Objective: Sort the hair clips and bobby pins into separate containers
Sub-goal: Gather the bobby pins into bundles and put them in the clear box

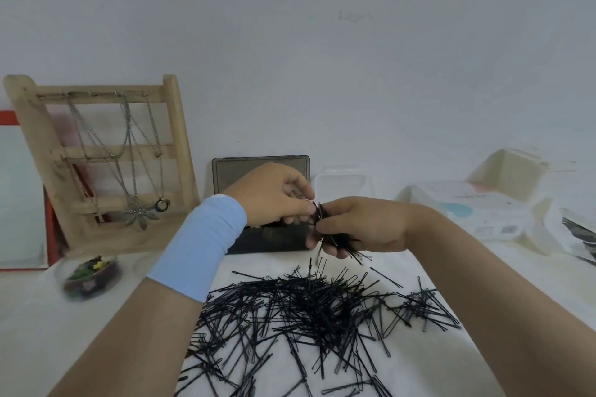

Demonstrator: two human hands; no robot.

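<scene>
Surface: your white bench [35,335] under a pale wall [322,58], bobby pins [306,306] heaped loose.
Right: right grip [358,229] clamped round a pin bundle [322,215].
Left: left grip [274,200] pinching one pin [297,194].

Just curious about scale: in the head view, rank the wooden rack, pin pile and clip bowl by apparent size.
1-2. The pin pile and wooden rack look about alike; the pile is nearer the camera, so they stay unranked.
3. The clip bowl, clearly smallest.

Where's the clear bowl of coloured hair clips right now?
Head view, lower left: the clear bowl sits just in front of the wooden necklace rack, left of the blue wristband.
</scene>
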